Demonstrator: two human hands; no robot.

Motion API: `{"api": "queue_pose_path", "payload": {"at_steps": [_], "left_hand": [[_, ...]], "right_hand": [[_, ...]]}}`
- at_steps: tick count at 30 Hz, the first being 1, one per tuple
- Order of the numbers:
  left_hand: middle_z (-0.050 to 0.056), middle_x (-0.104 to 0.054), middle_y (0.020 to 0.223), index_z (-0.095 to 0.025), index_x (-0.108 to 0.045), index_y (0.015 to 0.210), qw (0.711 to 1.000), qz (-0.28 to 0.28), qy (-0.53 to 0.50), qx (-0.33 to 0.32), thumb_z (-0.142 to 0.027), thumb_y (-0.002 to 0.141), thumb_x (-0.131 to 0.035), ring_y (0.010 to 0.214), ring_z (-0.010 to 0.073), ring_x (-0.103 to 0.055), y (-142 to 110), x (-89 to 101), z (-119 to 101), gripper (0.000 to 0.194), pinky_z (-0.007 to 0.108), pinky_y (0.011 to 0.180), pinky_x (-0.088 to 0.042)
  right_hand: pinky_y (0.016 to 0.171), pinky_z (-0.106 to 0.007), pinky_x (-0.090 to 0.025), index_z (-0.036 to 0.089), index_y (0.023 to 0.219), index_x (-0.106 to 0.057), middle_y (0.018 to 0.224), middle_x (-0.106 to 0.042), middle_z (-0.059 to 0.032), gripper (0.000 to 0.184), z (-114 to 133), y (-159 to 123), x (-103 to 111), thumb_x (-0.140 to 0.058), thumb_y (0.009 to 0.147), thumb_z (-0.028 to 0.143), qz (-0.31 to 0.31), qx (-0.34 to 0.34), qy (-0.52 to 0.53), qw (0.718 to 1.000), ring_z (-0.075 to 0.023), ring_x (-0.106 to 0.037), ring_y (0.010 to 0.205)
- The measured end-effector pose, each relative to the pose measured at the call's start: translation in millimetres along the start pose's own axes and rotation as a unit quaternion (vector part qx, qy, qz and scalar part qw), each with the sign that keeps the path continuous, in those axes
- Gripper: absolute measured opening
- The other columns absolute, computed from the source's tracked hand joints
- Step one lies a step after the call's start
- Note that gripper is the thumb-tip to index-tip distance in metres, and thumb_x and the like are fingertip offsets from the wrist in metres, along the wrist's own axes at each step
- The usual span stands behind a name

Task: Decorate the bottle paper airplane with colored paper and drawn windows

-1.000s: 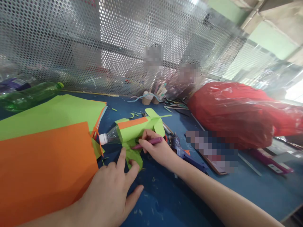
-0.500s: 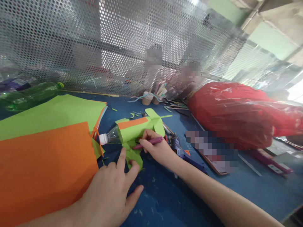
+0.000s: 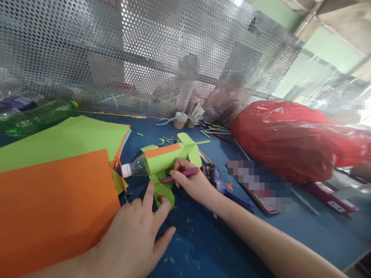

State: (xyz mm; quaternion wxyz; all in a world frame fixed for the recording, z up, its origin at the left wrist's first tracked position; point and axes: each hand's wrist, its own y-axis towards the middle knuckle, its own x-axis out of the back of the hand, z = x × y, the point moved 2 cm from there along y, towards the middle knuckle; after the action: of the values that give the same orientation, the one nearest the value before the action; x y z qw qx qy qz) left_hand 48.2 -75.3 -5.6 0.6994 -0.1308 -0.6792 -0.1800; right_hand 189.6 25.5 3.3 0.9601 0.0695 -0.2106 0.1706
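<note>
A clear plastic bottle [image 3: 139, 166] with a white cap lies on its side, wrapped in green paper with an orange strip; green paper fins stand at its base. From its near side a green paper piece [image 3: 165, 193] spreads onto the table. My left hand [image 3: 139, 224] rests with fingers apart, its index and middle fingertips on that piece. In my right hand [image 3: 188, 177] is a purple pen [image 3: 185, 173], its tip at the green paper just beside the bottle. The pen's tip is too small to make out clearly.
Orange paper sheets [image 3: 58, 208] and green sheets [image 3: 72, 139] lie at left, a green bottle [image 3: 43, 116] behind them. A glue gun [image 3: 228, 193] and a phone-like object [image 3: 257, 189] lie at right. A red plastic bag [image 3: 290, 139] and perforated metal panel [image 3: 145, 58] stand behind.
Almost nothing differs. Both hands, the pen and the wrapped bottle stay in nearly the same place.
</note>
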Motion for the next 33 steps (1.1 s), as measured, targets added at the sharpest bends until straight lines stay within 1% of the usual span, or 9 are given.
{"api": "queue_pose_path", "payload": {"at_steps": [3, 6, 10, 15, 21, 24, 28, 31, 33], "left_hand": [[0.029, -0.052, 0.140, -0.022, -0.062, 0.124, 1.000, -0.003, 0.006, 0.002, -0.039, 0.094, -0.043, 0.077, 0.0297, -0.072, 0.3, 0.7, -0.6, 0.039, 0.045, 0.064, -0.059], [0.029, -0.052, 0.140, -0.022, -0.063, 0.123, 1.000, -0.004, 0.010, 0.007, -0.039, 0.094, -0.044, 0.077, 0.0300, -0.072, 1.1, 0.0, 0.1, 0.039, 0.045, 0.064, -0.059], [0.031, -0.050, 0.141, -0.021, -0.061, 0.126, 1.000, 0.008, -0.006, -0.010, -0.040, 0.095, -0.039, 0.076, 0.0309, -0.072, 2.0, -3.4, 2.4, 0.042, 0.046, 0.061, -0.058], [0.030, -0.051, 0.141, -0.022, -0.061, 0.125, 1.000, 0.008, -0.004, -0.003, -0.039, 0.095, -0.039, 0.075, 0.0300, -0.072, 1.0, -2.6, 2.5, 0.041, 0.047, 0.063, -0.058], [0.030, -0.051, 0.141, -0.023, -0.061, 0.126, 1.000, 0.005, -0.007, -0.009, -0.039, 0.095, -0.039, 0.077, 0.0299, -0.072, 0.1, -1.6, 0.9, 0.041, 0.045, 0.063, -0.058], [0.029, -0.052, 0.141, -0.023, -0.062, 0.124, 1.000, 0.004, 0.005, 0.004, -0.039, 0.094, -0.041, 0.077, 0.0294, -0.072, 0.7, -0.9, 0.5, 0.040, 0.045, 0.064, -0.058], [0.028, -0.051, 0.141, -0.023, -0.062, 0.125, 1.000, 0.009, 0.000, 0.007, -0.038, 0.094, -0.041, 0.078, 0.0299, -0.072, 0.9, -0.4, 0.9, 0.040, 0.045, 0.064, -0.058], [0.030, -0.051, 0.141, -0.022, -0.062, 0.126, 1.000, 0.014, -0.013, -0.004, -0.038, 0.094, -0.039, 0.078, 0.0307, -0.072, 1.0, -0.1, 1.0, 0.042, 0.045, 0.063, -0.058], [0.030, -0.052, 0.140, -0.022, -0.063, 0.124, 1.000, 0.006, -0.006, 0.004, -0.036, 0.094, -0.040, 0.077, 0.0310, -0.072, 1.0, 1.4, 0.5, 0.041, 0.045, 0.062, -0.058]], "right_hand": [[0.052, -0.021, -0.037, 0.022, 0.067, -0.044, 0.051, -0.047, 0.0083, 0.019, 0.8, -0.4, -0.4, -0.055, 0.083, 0.018, 0.006, 0.006, 0.004, 1.000, -0.0099, -0.048, 0.049], [0.053, -0.021, -0.037, 0.022, 0.067, -0.044, 0.052, -0.047, 0.0084, 0.019, 0.4, -1.0, -0.3, -0.055, 0.082, 0.017, 0.005, 0.008, 0.000, 1.000, -0.0099, -0.050, 0.050], [0.054, -0.022, -0.038, 0.022, 0.068, -0.044, 0.052, -0.047, 0.0084, 0.019, -1.8, -0.9, 0.1, -0.054, 0.085, 0.018, 0.002, -0.003, -0.003, 1.000, -0.0115, -0.057, 0.054], [0.054, -0.022, -0.038, 0.022, 0.069, -0.043, 0.052, -0.046, 0.0083, 0.020, -1.8, -0.1, 0.8, -0.053, 0.085, 0.017, 0.005, -0.005, 0.002, 1.000, -0.0139, -0.065, 0.062], [0.053, -0.022, -0.038, 0.022, 0.067, -0.043, 0.051, -0.046, 0.0086, 0.020, 0.0, -0.5, 1.4, -0.053, 0.084, 0.016, 0.002, 0.001, -0.008, 1.000, -0.0127, -0.062, 0.057], [0.052, -0.021, -0.036, 0.022, 0.067, -0.043, 0.050, -0.046, 0.0083, 0.021, -0.8, -0.3, 1.3, -0.053, 0.084, 0.016, 0.001, -0.003, -0.010, 1.000, -0.0134, -0.063, 0.058], [0.054, -0.022, -0.039, 0.022, 0.068, -0.044, 0.051, -0.047, 0.0084, 0.019, -2.1, 0.1, 1.8, -0.053, 0.084, 0.017, -0.007, 0.005, -0.014, 1.000, -0.0128, -0.062, 0.058], [0.052, -0.021, -0.037, 0.022, 0.068, -0.043, 0.051, -0.046, 0.0082, 0.020, -3.6, 0.5, 2.1, -0.053, 0.084, 0.016, 0.000, -0.003, -0.013, 1.000, -0.0144, -0.066, 0.062], [0.052, -0.022, -0.037, 0.022, 0.068, -0.043, 0.051, -0.046, 0.0078, 0.020, -3.9, 0.8, 2.4, -0.053, 0.084, 0.017, 0.002, -0.005, -0.009, 1.000, -0.0158, -0.068, 0.066]]}}
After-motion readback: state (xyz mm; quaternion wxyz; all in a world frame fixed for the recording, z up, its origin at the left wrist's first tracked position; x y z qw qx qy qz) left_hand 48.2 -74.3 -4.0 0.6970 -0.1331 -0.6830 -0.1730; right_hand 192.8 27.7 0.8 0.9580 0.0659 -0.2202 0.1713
